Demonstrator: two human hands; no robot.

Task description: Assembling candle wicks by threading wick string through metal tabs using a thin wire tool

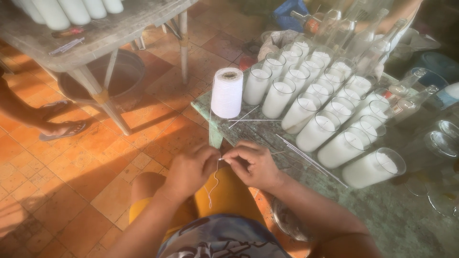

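Note:
My left hand (191,168) and my right hand (253,165) meet above my lap, fingertips pinched together on a thin white thread (213,184) that dangles between them. A small metal piece shows at the pinch, too small to identify. The thread runs up toward a white cone-shaped spool (227,92) standing upright on the worn table's (411,224) near left corner. Beside the spool stand several glass tumblers filled with white wax (318,131), set in slanted rows.
Thin metal rods (311,160) lie on the table near my right hand. Empty glass bottles (368,43) stand behind the tumblers. Another table (103,33) with white cylinders is at upper left, a dark basin (129,71) beneath it. Another person's sandalled feet (62,129) rest on the tiled floor.

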